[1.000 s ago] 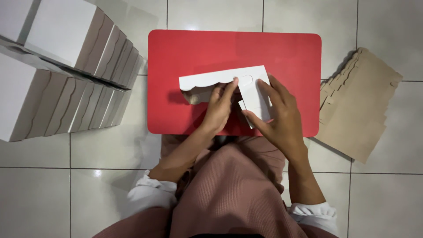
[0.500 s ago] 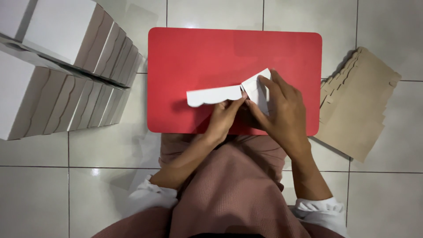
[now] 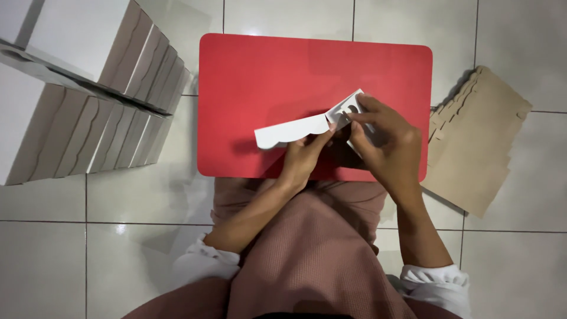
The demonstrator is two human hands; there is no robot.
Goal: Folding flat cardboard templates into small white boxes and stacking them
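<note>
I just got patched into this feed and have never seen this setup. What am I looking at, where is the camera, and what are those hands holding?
There is no machine here: a person works with bare hands, and the one camera sits on their head, looking straight down. The left hand and right hand together hold a white die-cut cardboard piece with a scalloped edge, above a red board on the tiled floor. To the person's left stand stacks of white folded boxes; to the right lies a pile of flat brown cardboard blanks.
</note>
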